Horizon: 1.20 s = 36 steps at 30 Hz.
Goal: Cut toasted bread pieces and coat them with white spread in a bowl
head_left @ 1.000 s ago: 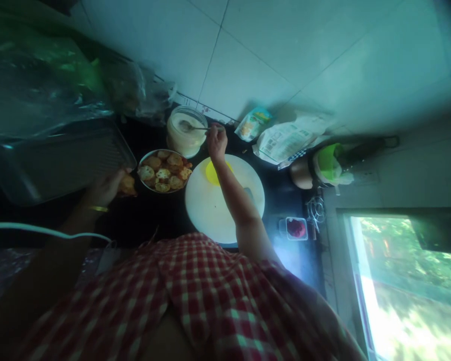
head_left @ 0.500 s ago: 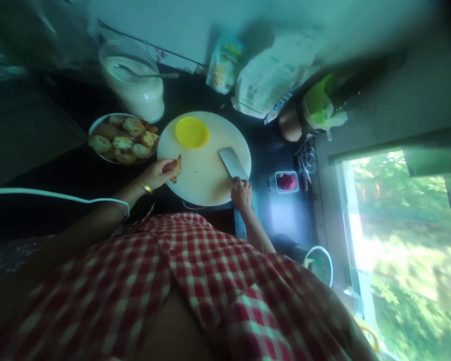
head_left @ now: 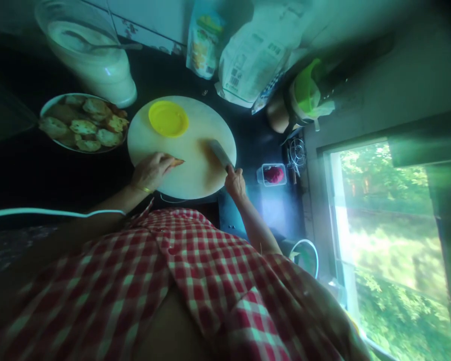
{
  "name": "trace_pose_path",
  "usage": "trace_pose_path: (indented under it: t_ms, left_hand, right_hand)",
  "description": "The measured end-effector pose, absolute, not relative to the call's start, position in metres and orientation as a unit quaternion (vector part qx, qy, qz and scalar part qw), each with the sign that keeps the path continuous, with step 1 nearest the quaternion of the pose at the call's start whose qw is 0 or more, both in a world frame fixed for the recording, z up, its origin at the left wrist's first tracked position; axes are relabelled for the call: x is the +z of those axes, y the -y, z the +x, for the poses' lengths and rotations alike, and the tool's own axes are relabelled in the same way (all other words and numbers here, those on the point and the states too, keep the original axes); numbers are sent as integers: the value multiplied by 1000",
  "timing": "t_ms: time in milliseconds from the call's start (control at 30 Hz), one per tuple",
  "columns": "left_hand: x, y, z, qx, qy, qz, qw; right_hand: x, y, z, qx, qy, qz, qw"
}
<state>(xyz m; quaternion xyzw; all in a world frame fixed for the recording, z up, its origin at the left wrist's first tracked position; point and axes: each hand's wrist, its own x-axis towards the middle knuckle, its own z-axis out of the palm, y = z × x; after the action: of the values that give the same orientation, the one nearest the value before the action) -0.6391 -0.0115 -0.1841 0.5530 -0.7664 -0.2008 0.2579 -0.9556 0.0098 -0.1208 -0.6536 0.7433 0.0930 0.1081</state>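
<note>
My left hand (head_left: 150, 171) is closed on a small orange-brown piece of food (head_left: 178, 162), whose pointed end sticks out past the fingertips over the left front part of a round white cutting board (head_left: 195, 183). I cannot tell exactly what food it is. At the board's right edge, my right hand (head_left: 235, 181) grips a cleaver (head_left: 220, 153) by its handle. The blade is tilted, seen nearly edge-on, and casts a shadow on the board. Toward the back left of the board lies a round yellow plate or lid (head_left: 168, 119).
Left of the board stands a bowl (head_left: 45, 108) of browned food pieces. Behind it is a large jar (head_left: 97, 75) of white contents with a spoon. Bags (head_left: 248, 60) stand at the wall. A plastic tub (head_left: 272, 175) with something pink sits right, near a window (head_left: 383, 225).
The cleaver has lifted and turned from flat to nearly edge-on. The food in my left hand has tilted to lie more level. The whole view has shifted, with things appearing further left.
</note>
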Motion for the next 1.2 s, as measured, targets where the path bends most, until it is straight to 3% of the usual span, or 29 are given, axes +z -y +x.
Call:
trace_pose_path:
  t_ms: [400,633,800,1200]
  left_hand:
    - [-204,2,-646,-184,744,581,274]
    - [-214,-10,-662,-201,668,588,409]
    - [-214,-11,-666,-240,652,585,418]
    - [-229,-13,-667,-258,632,598,420]
  right_hand:
    - [-81,7,-878,156,-500,-837,161]
    - [-77,14,-878,182,-457,-859,141]
    - [-68,22,-872,224,-423,-866,144]
    - [-101,42,-844,214,-456,-849,158]
